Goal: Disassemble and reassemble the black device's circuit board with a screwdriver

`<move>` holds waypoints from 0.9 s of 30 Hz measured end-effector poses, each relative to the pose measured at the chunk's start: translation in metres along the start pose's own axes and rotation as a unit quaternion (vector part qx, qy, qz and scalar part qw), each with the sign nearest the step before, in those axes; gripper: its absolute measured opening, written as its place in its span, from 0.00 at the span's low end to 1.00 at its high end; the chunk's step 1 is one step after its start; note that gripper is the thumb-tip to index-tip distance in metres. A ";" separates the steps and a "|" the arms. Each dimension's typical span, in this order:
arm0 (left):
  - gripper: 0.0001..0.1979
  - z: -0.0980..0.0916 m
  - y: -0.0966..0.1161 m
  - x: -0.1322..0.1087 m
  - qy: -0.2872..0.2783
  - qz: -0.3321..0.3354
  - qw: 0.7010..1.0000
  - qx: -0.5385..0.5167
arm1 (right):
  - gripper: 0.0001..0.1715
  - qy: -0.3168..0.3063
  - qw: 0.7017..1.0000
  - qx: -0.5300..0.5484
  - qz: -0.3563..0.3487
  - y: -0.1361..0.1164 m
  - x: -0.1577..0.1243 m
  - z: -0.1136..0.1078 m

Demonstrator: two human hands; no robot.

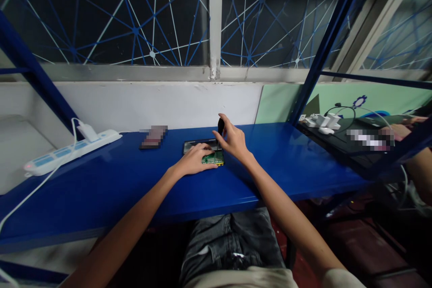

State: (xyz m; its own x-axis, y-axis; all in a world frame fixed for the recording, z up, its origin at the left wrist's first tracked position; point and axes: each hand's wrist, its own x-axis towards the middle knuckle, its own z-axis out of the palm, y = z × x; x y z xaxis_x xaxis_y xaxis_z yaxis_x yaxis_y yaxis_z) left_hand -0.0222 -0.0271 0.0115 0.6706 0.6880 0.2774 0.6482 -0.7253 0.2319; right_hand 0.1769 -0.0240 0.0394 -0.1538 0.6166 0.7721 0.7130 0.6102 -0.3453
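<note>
In the head view, my left hand (196, 159) grips a green circuit board (214, 158), thumb along its near edge and fingers across its far side. A yellow strip shows at the board's near right corner. My right hand (235, 138) holds a screwdriver (221, 125) upright by its black handle, between thumb and fingers. Its thin shaft points down at the board's right part; whether the tip sits in a screw is too small to tell. Just behind the board lies a dark, shallow tray-like piece (191, 145), partly covered by my left hand.
A blurred-out flat object (154, 137) lies at the back left of the blue table (111, 175). A white power strip (72, 153) with a plug and cord stands at the left. White chargers (326, 121) and another person's hand (400, 131) are at the right, past a blue post.
</note>
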 end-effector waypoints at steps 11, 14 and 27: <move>0.31 0.001 -0.001 0.000 0.002 0.004 1.000 -0.008 | 0.34 0.001 1.000 0.014 -0.006 -0.002 0.000 0.000; 0.31 0.001 -0.001 0.000 0.001 0.010 1.000 -0.005 | 0.35 -0.005 1.000 0.018 -0.005 -0.004 -0.001 -0.001; 0.32 0.001 -0.002 0.000 0.001 0.010 1.000 0.007 | 0.33 0.000 1.000 0.026 0.002 0.000 0.000 0.001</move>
State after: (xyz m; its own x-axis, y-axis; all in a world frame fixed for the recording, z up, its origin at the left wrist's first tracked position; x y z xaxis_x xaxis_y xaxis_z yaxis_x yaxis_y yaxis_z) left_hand -0.0233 -0.0256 0.0097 0.6821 0.6740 0.2835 0.6406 -0.7378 0.2128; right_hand 0.1760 -0.0238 0.0388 -0.1513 0.6183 0.7712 0.6774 0.6331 -0.3747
